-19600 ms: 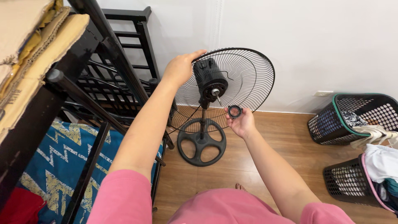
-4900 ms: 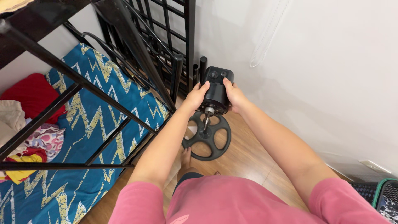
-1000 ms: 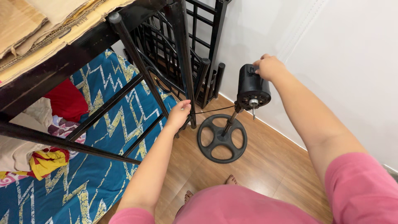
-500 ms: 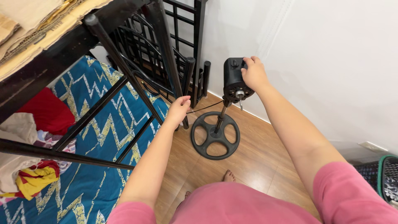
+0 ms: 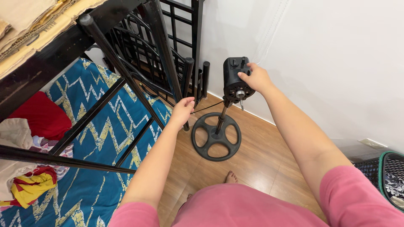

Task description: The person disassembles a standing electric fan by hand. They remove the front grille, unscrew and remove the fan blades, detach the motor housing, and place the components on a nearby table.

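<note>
**Fan head steadied, cord taken up beside the bed frame**

The right hand (image 5: pixel 256 78) was closed over the top of the black fan motor housing (image 5: pixel 236 78), fingers wrapped across its upper edge, with the bare spindle (image 5: pixel 240 94) pointing out at the front and no grille or blade on it. Half a second before, the housing had sat nearer the black metal bed frame (image 5: pixel 168 63); it now stood further out from it, upright on its pole (image 5: pixel 221 118) above the round spoked base (image 5: pixel 216 136) on the wooden floor (image 5: pixel 269 164). The left hand (image 5: pixel 182 111) had come in closer to the pole and was pinched shut on the thin black power cord (image 5: pixel 208 107), which ran taut from the fingers to the housing's neck. A blue zigzag mattress (image 5: pixel 105 126) lay to the left, a laundry basket (image 5: pixel 389 180) at the far right.
</note>
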